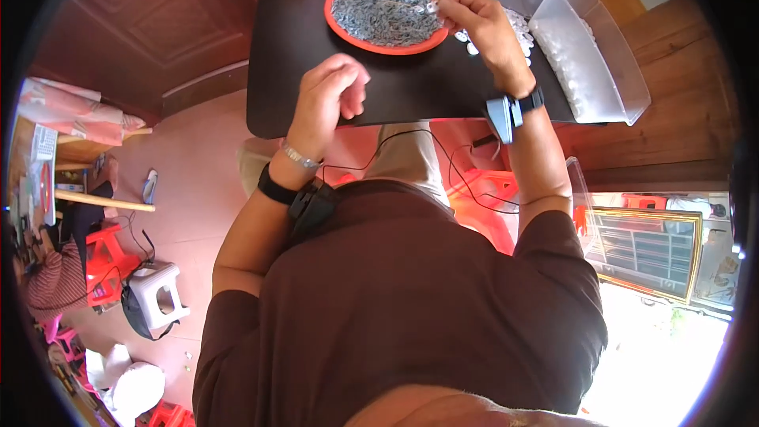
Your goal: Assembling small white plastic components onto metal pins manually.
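While right fingers (463, 13) pinch a small clear piece (432, 7), left fingers (356, 100) curl loosely, slightly parted

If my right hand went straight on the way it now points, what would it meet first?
Most likely the small grey pieces in the round orange tray, just left of the right hand. Its height above them is unclear, so it could also pass over them.

Right hand (486, 30) pinches a clear piece (432, 7) — left hand (326, 93) loosely curled.
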A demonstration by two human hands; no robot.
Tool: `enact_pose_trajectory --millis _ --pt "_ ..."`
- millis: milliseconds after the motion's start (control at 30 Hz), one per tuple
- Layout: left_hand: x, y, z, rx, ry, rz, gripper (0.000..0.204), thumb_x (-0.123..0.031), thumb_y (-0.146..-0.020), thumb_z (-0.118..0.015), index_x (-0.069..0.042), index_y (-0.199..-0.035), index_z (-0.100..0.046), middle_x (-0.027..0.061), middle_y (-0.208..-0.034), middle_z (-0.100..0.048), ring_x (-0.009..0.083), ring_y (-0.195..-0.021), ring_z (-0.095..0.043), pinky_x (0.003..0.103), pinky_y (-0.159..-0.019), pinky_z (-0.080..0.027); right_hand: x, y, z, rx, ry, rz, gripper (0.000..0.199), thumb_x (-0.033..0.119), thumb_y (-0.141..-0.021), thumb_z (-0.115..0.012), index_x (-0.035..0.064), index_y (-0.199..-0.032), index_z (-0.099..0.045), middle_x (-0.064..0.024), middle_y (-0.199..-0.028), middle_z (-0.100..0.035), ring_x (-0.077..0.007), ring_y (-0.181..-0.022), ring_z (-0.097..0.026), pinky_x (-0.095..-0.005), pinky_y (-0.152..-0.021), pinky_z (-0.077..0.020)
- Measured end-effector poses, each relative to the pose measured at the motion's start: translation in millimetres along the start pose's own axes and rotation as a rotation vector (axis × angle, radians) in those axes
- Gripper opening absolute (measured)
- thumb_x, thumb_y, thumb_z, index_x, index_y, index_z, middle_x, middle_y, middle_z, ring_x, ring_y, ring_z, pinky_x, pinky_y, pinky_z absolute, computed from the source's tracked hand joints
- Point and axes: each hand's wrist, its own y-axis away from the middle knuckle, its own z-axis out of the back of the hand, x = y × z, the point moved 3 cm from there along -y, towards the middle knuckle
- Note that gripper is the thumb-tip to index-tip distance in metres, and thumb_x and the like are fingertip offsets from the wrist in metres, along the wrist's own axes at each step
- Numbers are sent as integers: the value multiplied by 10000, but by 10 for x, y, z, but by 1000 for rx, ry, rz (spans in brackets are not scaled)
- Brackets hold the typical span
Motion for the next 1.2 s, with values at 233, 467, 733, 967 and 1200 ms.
enact_pose_trajectory --millis 233,467,733,967,1200 --pt "-138 -154 -248 109 167 -5 305 -296 -929 -434 -23 -900 -569 28 -690 -554 108 -559 -537 211 -504 -406 231 365 -536 124 -271 37 161 152 -901 -588 7 -916 -655 10 -761 -616 -59 -689 -540 -211 -658 -458" --pt "-119 -84 -231 16 191 -7 257 -243 -933 -438 -33 -831 -545 35 -666 -545 113 -544 -528 214 -499 -403 230 439 -683 72 -141 128 109 106 -874 -624 7 -903 -659 -18 -780 -622 -69 -723 -569 -226 -662 -465" --pt "-125 -48 -120 6 43 -48 262 -234 -933 -439 -17 -834 -549 38 -655 -537 111 -532 -508 215 -495 -391 312 491 -739 92 -84 134 60 56 -829 -668 16 -874 -667 -7 -794 -601 -53 -727 -562 -206 -640 -451" --pt "-34 24 -91 81 226 109 229 -233 -918 -465 -29 -854 -548 24 -680 -530 109 -557 -505 223 -513 -382 427 530 -775 49 167 469 114 15 -771 -667 47 -881 -670 -66 -775 -630 -205 -665 -648 -287 -590 -508" --pt "-23 75 -74 -25 186 86 195 -216 -929 -464 -60 -837 -536 -3 -667 -510 90 -554 -491 213 -516 -372 457 604 -854 30 369 501 214 71 -752 -662 63 -967 -665 -75 -807 -624 -256 -670 -631 -330 -575 -513"
